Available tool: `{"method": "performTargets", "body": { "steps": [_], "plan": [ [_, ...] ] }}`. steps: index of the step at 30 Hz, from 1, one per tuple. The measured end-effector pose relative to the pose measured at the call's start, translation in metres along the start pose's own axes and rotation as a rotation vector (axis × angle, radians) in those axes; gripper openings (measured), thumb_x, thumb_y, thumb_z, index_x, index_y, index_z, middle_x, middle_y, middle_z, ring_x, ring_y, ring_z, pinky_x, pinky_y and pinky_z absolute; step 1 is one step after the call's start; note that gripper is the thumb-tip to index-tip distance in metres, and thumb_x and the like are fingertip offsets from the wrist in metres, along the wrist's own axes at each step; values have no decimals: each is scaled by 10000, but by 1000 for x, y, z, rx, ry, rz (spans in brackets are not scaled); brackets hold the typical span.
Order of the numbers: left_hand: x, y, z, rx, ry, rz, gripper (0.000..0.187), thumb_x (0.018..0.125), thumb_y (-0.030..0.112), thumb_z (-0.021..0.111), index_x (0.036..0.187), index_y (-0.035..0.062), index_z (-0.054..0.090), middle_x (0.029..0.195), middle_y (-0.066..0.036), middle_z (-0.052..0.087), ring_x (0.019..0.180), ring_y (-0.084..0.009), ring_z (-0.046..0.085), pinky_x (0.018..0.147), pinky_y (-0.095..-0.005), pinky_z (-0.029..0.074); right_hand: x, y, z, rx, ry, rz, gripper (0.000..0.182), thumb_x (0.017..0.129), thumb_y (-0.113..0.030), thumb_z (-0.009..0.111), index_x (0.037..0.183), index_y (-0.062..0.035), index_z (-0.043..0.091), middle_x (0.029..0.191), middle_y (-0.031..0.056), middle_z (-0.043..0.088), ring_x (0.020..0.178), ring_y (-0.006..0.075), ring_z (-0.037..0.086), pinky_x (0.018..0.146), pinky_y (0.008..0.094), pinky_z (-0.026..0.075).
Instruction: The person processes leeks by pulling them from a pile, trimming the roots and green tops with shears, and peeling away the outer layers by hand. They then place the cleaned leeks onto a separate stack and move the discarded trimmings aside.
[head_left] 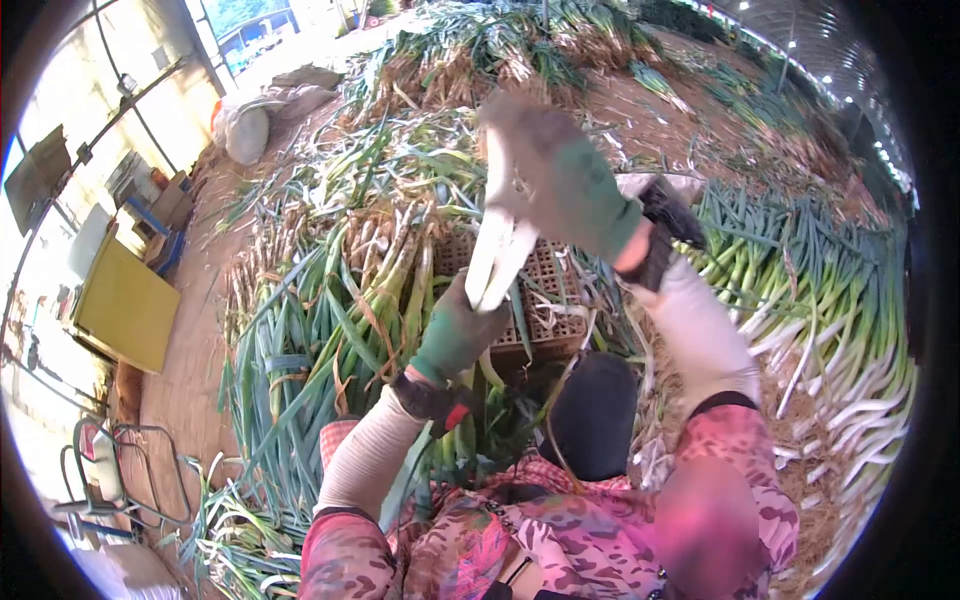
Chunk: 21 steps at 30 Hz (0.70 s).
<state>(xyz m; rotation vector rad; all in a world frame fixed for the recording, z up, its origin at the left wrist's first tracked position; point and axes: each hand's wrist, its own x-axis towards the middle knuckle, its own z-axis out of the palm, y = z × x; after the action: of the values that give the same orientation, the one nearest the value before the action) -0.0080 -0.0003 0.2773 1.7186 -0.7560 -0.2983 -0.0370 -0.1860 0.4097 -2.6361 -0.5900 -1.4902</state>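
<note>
My left hand (455,335), in a green and dark glove, is closed around the white shafts of long green onions (495,265) held upright in front of me. Their leaves hang down below that hand toward my lap. At the upper end of the shafts is my right hand (560,170), gloved the same way and smeared by motion. It overlaps the white stalks, but its grip is not clear. Behind the held onions stands a brown plastic crate (560,285) with a lattice top and loose peelings on it.
A large heap of unpeeled green onions (290,310) lies at left. White-shafted onions (830,270) are laid in a long row at right. More bundles (480,60) are piled at the back. A yellow board (125,300) and a metal-framed chair (125,470) stand far left.
</note>
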Motion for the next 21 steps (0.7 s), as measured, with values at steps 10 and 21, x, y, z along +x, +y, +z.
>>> {"method": "performTargets", "body": {
  "steps": [10, 21],
  "plan": [
    [-17, -11, 27, -225, -197, -138, 416, 798, 53, 692, 1170, 21, 510, 997, -42, 615, 866, -132, 598, 730, -288, 505, -89, -10, 66, -27, -475, -452, 166, 722, -180, 619, 882, -135, 622, 852, 39, 628, 855, 224, 626, 806, 391, 495],
    [25, 49, -50, 60, 35, 267, 411, 923, 34, 541, 1326, -16, 473, 1306, -117, 525, 1204, -192, 484, 1035, -318, 382, -135, 216, -106, -900, -325, -14, 130, 815, -237, 574, 901, -143, 598, 664, 44, 567, 616, 246, 594, 570, 399, 494]
  ]
}}
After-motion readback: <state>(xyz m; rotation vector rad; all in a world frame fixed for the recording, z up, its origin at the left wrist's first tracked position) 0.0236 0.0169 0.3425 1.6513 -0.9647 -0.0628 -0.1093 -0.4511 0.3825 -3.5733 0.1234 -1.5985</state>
